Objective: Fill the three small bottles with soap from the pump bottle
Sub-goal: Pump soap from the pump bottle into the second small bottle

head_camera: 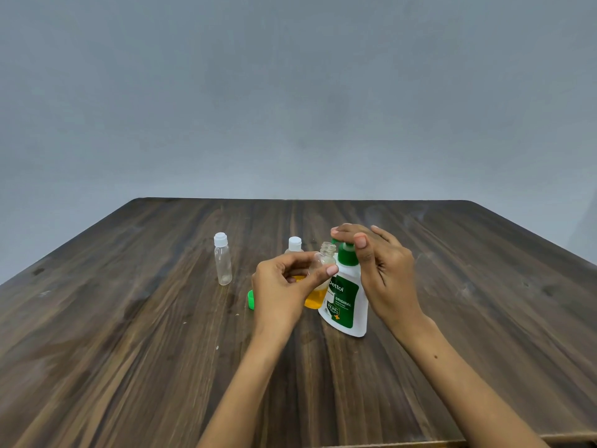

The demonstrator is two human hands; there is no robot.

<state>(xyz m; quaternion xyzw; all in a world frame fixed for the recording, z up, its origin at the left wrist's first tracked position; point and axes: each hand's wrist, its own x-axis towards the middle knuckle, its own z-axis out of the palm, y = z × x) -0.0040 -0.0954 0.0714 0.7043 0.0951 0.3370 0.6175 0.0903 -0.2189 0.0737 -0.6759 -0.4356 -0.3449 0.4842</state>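
Here, an open bottle (324, 257) is held at the pump bottle (346, 297) spout, mid-table (129, 334).
Left hand (284, 291) pinches the clear, uncapped bottle, amber soap at its base; right hand (374, 270) lies flat-fingered on the green pump. White label reads "Dettol ORIGINAL". Two capped bottles (222, 258) stand behind; a green cap (250, 300) lies left.

Even, soft, dimmish light, faint shadows; wide-angle bending at edges, mild overall softness, no glare
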